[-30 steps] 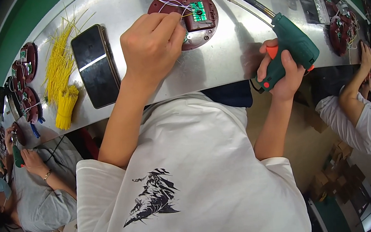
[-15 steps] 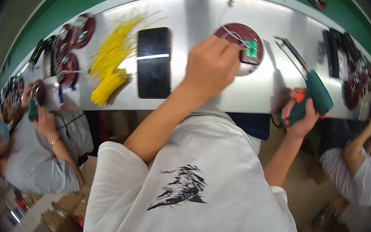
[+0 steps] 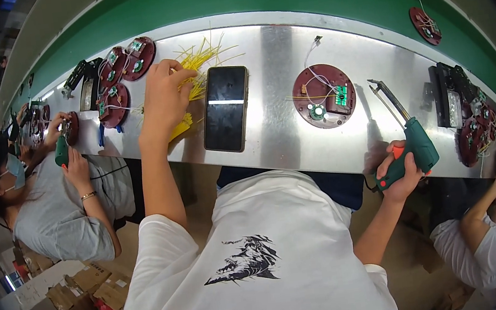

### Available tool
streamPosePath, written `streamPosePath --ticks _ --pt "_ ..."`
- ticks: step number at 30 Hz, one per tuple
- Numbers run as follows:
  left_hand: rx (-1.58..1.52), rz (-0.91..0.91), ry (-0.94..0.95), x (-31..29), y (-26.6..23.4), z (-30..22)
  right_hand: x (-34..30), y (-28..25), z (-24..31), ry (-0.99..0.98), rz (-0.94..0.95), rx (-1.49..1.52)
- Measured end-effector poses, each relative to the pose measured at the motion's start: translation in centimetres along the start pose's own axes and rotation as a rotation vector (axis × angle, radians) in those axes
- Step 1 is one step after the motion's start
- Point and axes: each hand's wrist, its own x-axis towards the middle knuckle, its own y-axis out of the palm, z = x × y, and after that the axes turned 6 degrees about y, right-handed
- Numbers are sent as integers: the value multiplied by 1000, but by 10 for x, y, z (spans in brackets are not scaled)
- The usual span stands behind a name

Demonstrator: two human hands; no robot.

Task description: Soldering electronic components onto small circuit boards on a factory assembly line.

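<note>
My left hand (image 3: pixel 165 97) is over a pile of thin yellow wires (image 3: pixel 202 58), its fingers bent and a little apart, with nothing visible between them. Part of the yellow bundle (image 3: pixel 181 126) shows below that hand. A green soldering gun (image 3: pixel 419 149) with a red trigger is gripped in my right hand (image 3: pixel 400 174), its long metal tip angled up and away. Between my hands lies a round maroon disc (image 3: pixel 312 119) carrying a green circuit board (image 3: pixel 341 95), a small round part and white leads. One thin yellow wire (image 3: pixel 300 97) sticks out over its left side.
A black phone (image 3: pixel 226 109) lies right of the yellow wires. More maroon discs with boards (image 3: pixel 113 106) are at the left, others (image 3: pixel 473 133) at the right beside black housings (image 3: pixel 444 97). Another disc (image 3: pixel 425 26) is on the green surface. Co-workers sit on both sides (image 3: pixel 61 218).
My left hand has moved left from the maroon disc to the yellow wires, uncovering the disc. My right hand still holds the soldering gun in about the same place. The view has shifted.
</note>
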Motion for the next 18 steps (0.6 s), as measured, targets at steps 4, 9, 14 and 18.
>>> streamPosePath --ticks 4,9,14,18 --pt "-11 -9 96 5 1 0 -1 -1 0 -10 -24 8" --pt "-197 -430 178 24 -1 -13 -7 -3 -5 20 -64 23" --pt "-496 -431 162 41 3 -92 -15 10 2 25 -48 -13" --pt "-545 -227 372 45 35 -153 -26 16 3 -38 33 -133"
